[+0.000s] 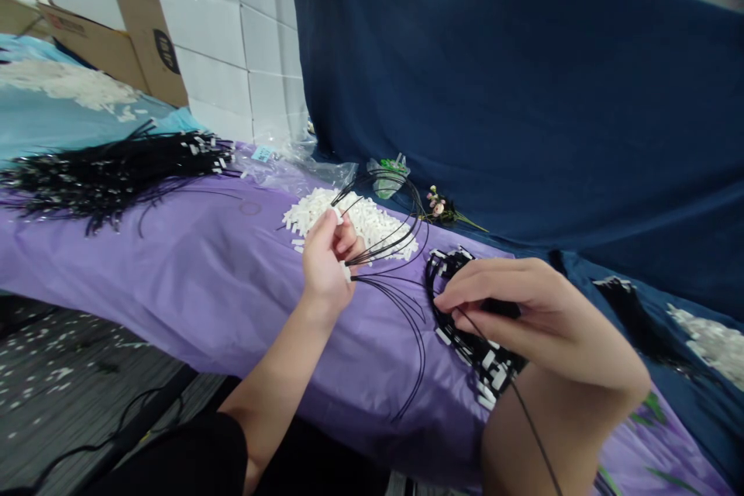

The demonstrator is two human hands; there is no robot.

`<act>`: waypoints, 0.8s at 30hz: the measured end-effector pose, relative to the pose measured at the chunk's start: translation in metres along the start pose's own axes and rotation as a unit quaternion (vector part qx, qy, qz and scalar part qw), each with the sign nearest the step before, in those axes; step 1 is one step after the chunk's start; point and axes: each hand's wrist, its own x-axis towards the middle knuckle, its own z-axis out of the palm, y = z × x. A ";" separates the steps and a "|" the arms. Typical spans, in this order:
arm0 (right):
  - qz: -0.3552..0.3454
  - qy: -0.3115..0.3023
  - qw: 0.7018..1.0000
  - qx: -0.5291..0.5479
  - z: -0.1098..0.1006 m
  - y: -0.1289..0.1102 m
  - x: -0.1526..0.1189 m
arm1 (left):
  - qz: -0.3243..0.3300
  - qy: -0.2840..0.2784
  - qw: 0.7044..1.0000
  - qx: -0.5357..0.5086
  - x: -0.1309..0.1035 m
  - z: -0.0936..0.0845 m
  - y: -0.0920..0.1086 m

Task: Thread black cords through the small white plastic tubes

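Observation:
My left hand (330,256) is closed around white connectors with several thin black wires (410,229) looping out to the right. Some of these wires bend down toward the table's front. Thumb and fingers of my right hand (517,302) pinch a single black wire (532,418), whose long end trails down past my forearm. Just behind my left hand lies a heap of small white connectors (377,225). Under and beside my right hand is a pile of black wires with white ends (494,372), partly hidden by the hand.
A thick bundle of black wires (116,170) lies at the left on the purple cloth (232,263). Behind are clear plastic bags (308,163), a small flower sprig (439,205) and a dark blue curtain (511,93). Cardboard boxes (145,31) stand back left. More white pieces (709,341) lie right.

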 end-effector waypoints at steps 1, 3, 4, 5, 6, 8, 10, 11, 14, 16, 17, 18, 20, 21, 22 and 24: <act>-0.008 0.014 1.000 0.014 -0.001 0.002 0.000 | -0.002 -0.002 1.000 0.004 0.000 0.000 -0.001; -0.023 0.046 0.998 0.041 -0.003 0.010 0.000 | -0.007 -0.006 1.000 0.012 0.000 0.000 -0.004; -0.025 0.066 0.996 0.053 -0.003 0.016 0.000 | -0.008 -0.008 1.000 0.016 0.000 -0.001 -0.005; -0.026 0.092 0.993 0.068 -0.003 0.021 0.001 | -0.007 -0.011 1.000 0.020 -0.001 -0.001 -0.007; -0.027 0.123 0.988 0.088 -0.002 0.027 0.002 | -0.003 -0.015 1.000 0.023 -0.001 -0.001 -0.009; -0.037 0.212 0.966 0.141 0.000 0.037 0.006 | 0.009 -0.026 0.999 0.027 -0.001 -0.002 -0.012; -0.068 0.309 0.926 0.207 0.004 0.042 0.011 | 0.020 -0.037 0.999 0.029 -0.001 -0.003 -0.014; -0.085 0.350 0.900 0.244 0.006 0.042 0.014 | 0.024 -0.041 0.998 0.030 -0.001 -0.003 -0.015; -0.106 0.426 0.828 0.349 0.008 0.038 0.019 | 0.030 -0.046 0.998 0.034 -0.002 -0.003 -0.017; -0.097 0.433 0.811 0.381 0.007 0.035 0.019 | 0.030 -0.051 0.998 0.035 -0.003 -0.002 -0.018; -0.094 0.424 0.815 0.384 0.007 0.033 0.018 | 0.029 -0.054 0.997 0.036 -0.003 -0.002 -0.018; -0.093 0.412 0.822 0.382 0.006 0.032 0.017 | 0.029 -0.058 0.997 0.037 -0.004 -0.001 -0.019; -0.085 0.390 0.834 0.380 0.006 0.029 0.015 | 0.025 -0.066 0.997 0.041 -0.005 -0.001 -0.020; -0.078 0.387 0.837 0.379 0.006 0.027 0.014 | 0.022 -0.070 0.996 0.043 -0.006 -0.001 -0.020; -0.069 0.387 0.840 0.375 0.007 0.026 0.014 | 0.019 -0.073 0.996 0.046 -0.006 -0.001 -0.021; -0.048 0.386 0.850 0.355 0.010 0.024 0.015 | 0.014 -0.078 0.995 0.053 -0.007 0.000 -0.022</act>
